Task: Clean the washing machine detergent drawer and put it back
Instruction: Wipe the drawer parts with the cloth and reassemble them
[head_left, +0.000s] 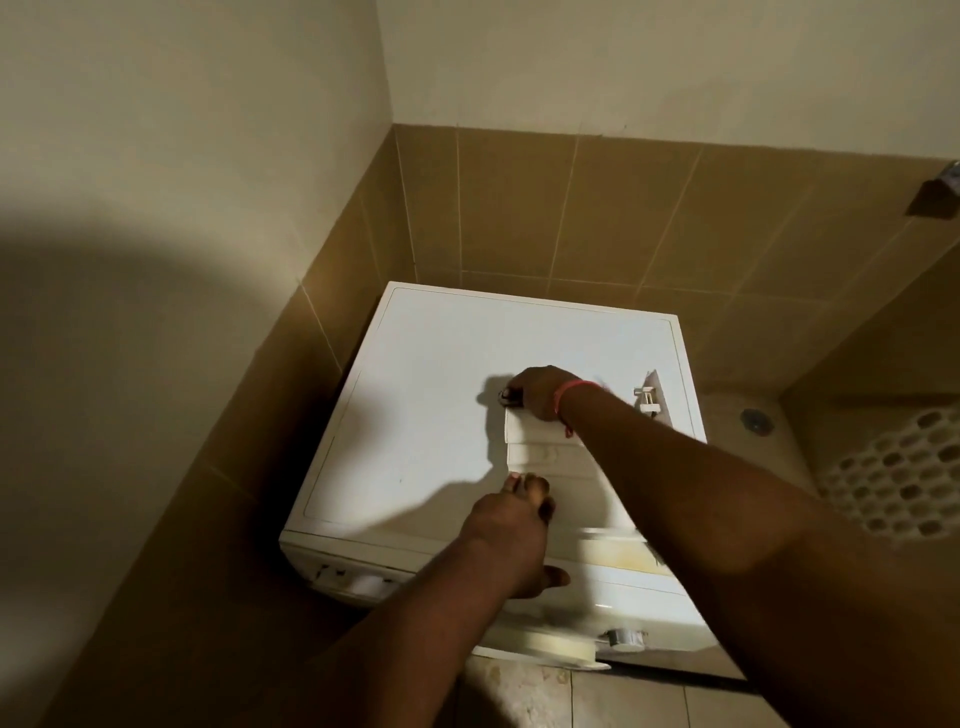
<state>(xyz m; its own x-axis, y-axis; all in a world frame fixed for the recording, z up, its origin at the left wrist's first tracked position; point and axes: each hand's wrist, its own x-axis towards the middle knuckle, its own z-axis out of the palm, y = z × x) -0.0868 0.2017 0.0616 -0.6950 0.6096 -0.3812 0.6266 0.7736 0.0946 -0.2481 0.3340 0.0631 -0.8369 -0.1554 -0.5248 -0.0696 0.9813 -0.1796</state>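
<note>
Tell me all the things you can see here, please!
washing machine: one, white, in the tiled corner, seen from above.
detergent drawer: one, white, lying on top of the machine, towards its right side.
small white part: one, on the machine's top near the right edge; too small to tell what it is.
knobs: two, pale, on the machine's front, one left, one right.
wall tiles: many, brown, behind and beside the machine.
basket: one, white with holes, at the right.
wristband: one, pink, on the right wrist.
left hand: one, at the drawer's near end.
right hand: one, at the drawer's far end, holding something small and dark.
</note>
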